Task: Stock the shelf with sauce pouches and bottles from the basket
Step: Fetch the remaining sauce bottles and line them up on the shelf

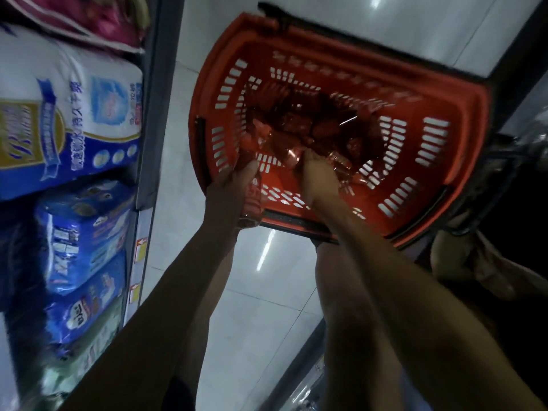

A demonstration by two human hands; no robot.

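progress: early, judging by load | left hand point(234, 185) gripped bottle point(253, 198) at near rim of basket point(462, 120) | right hand point(318, 176) reached among pouches point(296, 120) inside, grip unclear | many pouches lay unstocked

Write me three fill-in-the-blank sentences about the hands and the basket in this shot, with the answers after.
1. The left hand grips a red ___ at the basket's near rim.
2. The ___ hand reaches into the basket among the sauce pouches.
3. The basket stands on the tiled ___.

Missing words: bottle; right, meaning the right hand; floor.
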